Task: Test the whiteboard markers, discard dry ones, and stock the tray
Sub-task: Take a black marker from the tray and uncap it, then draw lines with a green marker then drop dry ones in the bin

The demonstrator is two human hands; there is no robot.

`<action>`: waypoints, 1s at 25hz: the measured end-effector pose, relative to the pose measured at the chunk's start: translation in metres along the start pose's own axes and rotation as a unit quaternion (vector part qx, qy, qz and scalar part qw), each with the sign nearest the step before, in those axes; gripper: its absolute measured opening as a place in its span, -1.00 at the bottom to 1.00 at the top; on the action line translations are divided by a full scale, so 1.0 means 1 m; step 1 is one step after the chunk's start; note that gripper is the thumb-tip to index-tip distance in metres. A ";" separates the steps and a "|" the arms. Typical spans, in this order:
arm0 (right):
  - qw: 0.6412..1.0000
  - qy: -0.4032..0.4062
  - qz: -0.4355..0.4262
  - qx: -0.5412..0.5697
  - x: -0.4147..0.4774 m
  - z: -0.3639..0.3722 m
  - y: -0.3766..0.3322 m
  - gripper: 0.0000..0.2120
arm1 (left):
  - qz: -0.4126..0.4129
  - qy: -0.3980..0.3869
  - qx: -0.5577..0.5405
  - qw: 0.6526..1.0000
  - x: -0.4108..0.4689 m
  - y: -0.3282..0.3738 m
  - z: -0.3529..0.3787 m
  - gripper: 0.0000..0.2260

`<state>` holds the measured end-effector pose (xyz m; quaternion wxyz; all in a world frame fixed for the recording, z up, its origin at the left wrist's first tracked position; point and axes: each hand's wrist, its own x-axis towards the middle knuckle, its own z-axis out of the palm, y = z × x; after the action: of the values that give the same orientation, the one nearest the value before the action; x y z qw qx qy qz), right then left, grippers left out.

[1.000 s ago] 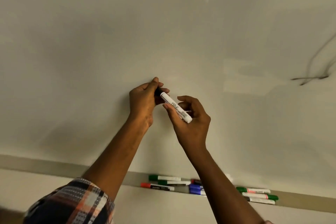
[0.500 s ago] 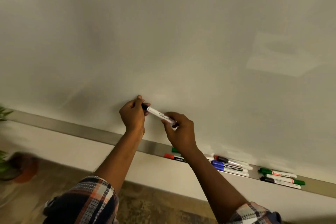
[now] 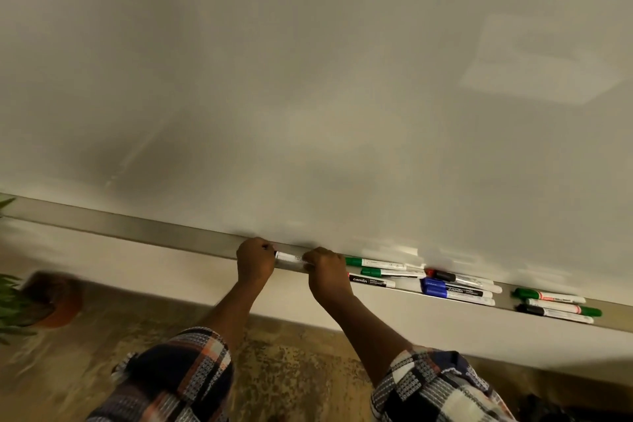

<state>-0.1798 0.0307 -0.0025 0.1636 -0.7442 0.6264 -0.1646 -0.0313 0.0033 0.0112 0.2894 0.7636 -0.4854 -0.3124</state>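
White-barrelled marker (image 3: 289, 258) sits level at the metal tray (image 3: 137, 227), low in the frame's centre, bridging the gap between both hands. The left hand (image 3: 255, 263) curls round its left end; the right hand (image 3: 327, 271) grips the other end. Other markers (image 3: 455, 284) lie along the tray toward the lower right.

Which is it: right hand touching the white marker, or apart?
Touching. The head view shows the right hand curled round one end of the white marker; the left hand grips the other end.
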 end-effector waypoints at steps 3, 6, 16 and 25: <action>1.000 0.010 0.006 -0.013 -0.002 0.009 0.003 -0.71 | 0.043 -0.007 0.029 0.999 0.004 -0.009 0.001 -0.85; 1.000 0.014 0.004 -0.009 -0.004 0.012 0.006 -0.72 | 0.073 -0.020 0.061 0.995 0.009 -0.015 0.002 -0.83; 0.998 0.002 -0.032 -0.058 -0.008 0.000 0.021 -0.78 | 0.075 0.024 0.271 0.959 0.005 -0.008 0.011 -0.83; 0.950 -0.071 -0.017 -0.302 -0.021 -0.048 0.064 -0.76 | 0.091 0.012 0.217 0.972 -0.010 0.029 0.034 -0.77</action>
<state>-0.2612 0.0391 0.0110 -0.0274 -0.7793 0.6205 0.0831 -0.0765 -0.0029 0.0134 0.1497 0.7648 -0.6052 -0.1625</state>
